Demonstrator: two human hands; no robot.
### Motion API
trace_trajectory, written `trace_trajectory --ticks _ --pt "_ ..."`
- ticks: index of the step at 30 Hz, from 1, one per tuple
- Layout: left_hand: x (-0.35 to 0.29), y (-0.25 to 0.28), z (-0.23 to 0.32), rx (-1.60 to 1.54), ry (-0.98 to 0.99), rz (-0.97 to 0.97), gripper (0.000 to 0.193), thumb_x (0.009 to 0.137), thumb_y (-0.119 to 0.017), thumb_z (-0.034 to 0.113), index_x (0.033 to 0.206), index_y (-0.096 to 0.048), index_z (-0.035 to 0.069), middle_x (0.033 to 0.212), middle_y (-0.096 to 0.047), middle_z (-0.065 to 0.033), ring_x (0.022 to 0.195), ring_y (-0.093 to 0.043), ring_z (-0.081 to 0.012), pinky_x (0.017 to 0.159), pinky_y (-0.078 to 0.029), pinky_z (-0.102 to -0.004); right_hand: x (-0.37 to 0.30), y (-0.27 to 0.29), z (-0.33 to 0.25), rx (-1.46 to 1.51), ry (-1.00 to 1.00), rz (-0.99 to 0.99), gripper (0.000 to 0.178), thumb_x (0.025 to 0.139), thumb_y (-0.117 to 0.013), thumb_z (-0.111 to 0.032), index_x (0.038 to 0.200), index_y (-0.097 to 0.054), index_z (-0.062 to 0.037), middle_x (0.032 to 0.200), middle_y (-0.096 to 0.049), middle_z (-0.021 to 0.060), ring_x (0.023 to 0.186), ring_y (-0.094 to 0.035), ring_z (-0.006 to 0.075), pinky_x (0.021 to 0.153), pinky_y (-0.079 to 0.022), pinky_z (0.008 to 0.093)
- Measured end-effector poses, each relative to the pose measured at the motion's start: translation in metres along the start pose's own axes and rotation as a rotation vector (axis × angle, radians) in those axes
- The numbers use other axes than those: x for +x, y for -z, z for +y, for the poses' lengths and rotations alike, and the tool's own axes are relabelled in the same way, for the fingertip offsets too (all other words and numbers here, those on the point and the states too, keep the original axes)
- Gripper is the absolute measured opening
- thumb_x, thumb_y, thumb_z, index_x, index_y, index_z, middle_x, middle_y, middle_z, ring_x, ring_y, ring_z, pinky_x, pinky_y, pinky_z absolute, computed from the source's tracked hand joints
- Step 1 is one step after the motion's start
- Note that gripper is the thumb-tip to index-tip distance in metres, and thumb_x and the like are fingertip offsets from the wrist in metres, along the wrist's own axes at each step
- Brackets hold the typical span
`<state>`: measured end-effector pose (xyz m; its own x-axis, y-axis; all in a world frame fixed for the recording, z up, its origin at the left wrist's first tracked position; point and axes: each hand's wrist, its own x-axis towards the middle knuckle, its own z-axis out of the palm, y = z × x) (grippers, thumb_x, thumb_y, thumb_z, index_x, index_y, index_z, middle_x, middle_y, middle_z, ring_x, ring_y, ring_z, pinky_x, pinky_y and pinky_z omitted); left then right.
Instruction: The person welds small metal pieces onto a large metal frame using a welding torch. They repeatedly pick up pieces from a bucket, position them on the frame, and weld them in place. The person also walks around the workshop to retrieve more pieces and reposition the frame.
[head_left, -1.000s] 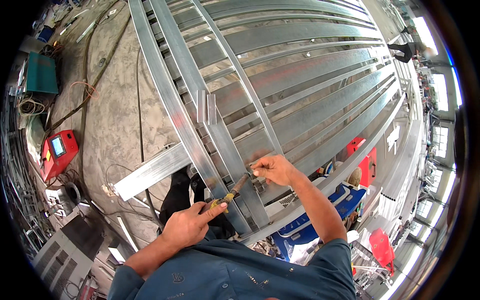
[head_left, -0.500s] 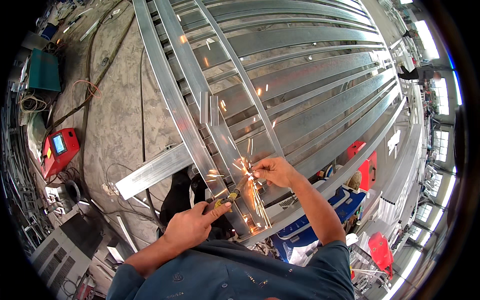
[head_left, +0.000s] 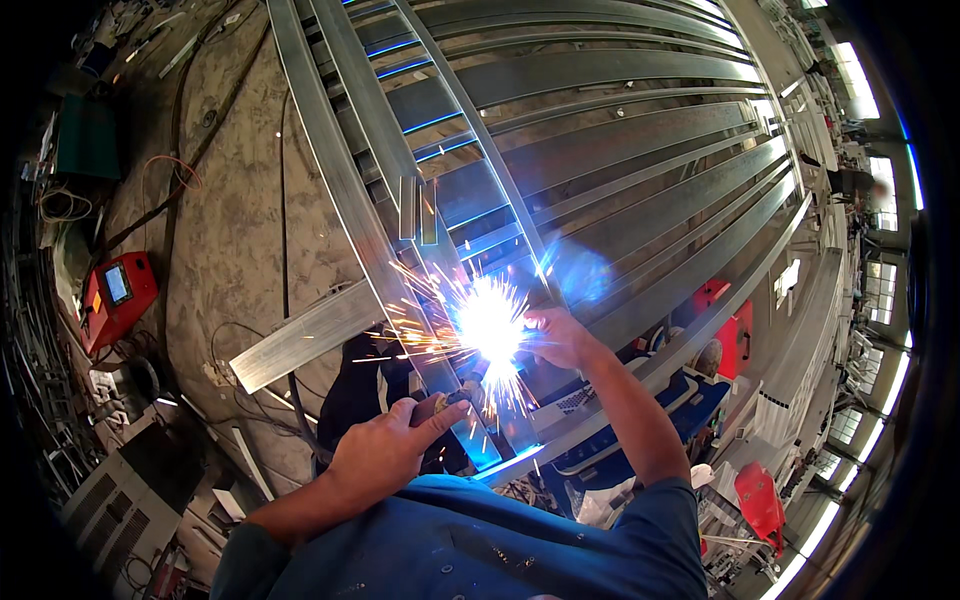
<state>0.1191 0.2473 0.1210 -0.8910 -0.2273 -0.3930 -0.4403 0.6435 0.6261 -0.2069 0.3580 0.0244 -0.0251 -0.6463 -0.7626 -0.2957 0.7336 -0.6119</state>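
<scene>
The left hand (head_left: 385, 450) is clamped around a welding torch (head_left: 455, 399) that points over a slatted metal frame (head_left: 328, 165) into a blinding, spark-throwing arc (head_left: 490, 315), while the right hand (head_left: 560, 337), apart from the left, curls just beside the glare, its grip impossible to tell.

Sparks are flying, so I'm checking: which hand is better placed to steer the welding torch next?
Left, I'd judge: the left hand has its grip around the welding torch. The right hand is beside the bright arc, and the glare hides whether it holds anything.
</scene>
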Motion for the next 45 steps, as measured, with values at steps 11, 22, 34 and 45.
trace_trajectory --ticks 11,22,34,45 --pt "-0.014 -0.004 -0.004 -0.025 -0.001 0.115 0.078 0.082 -0.066 0.005 0.152 -0.051 0.037 0.112 -0.064 -0.0112 0.068 -0.069 -0.0278 0.056 -0.059 -0.0387 0.004 -0.003 0.002 0.175 -0.028 -0.03 0.03 0.098 -0.074 -0.031 0.115 -0.074 -0.0066 0.1 -0.074 -0.0013 0.076 -0.061 0.0046 0.059 -0.049 0.0241" --pt "-0.009 -0.005 0.0 -0.052 0.0 0.065 0.079 0.081 -0.067 0.004 0.152 -0.051 0.036 0.11 -0.065 -0.0086 0.072 -0.07 -0.0278 0.06 -0.061 -0.0381 0.006 -0.002 0.001 0.115 -0.02 -0.025 0.034 0.097 -0.075 -0.033 0.119 -0.075 -0.0069 0.105 -0.076 0.0004 0.078 -0.062 0.0055 0.059 -0.051 0.0238" --pt "-0.007 -0.007 -0.002 -0.033 -0.021 0.092 0.078 0.082 -0.066 0.005 0.152 -0.052 0.036 0.106 -0.066 -0.0092 0.07 -0.07 -0.0261 0.058 -0.061 -0.0367 -0.001 0.0 -0.015 0.165 -0.087 -0.032 0.039 0.095 -0.077 -0.035 0.123 -0.072 -0.0075 0.105 -0.077 0.0019 0.093 -0.067 0.0092 0.067 -0.052 0.0285" --pt "-0.005 -0.01 -0.005 0.009 -0.021 0.025 0.07 0.09 -0.061 0.01 0.153 -0.046 0.039 0.105 -0.065 -0.0188 0.064 -0.07 -0.0312 0.051 -0.058 -0.0402 0.017 -0.002 0.017 0.376 0.154 -0.118 0.023 0.094 -0.068 -0.004 0.117 -0.066 -0.0086 0.105 -0.066 0.0037 0.091 -0.063 0.0135 0.076 -0.053 0.0288"
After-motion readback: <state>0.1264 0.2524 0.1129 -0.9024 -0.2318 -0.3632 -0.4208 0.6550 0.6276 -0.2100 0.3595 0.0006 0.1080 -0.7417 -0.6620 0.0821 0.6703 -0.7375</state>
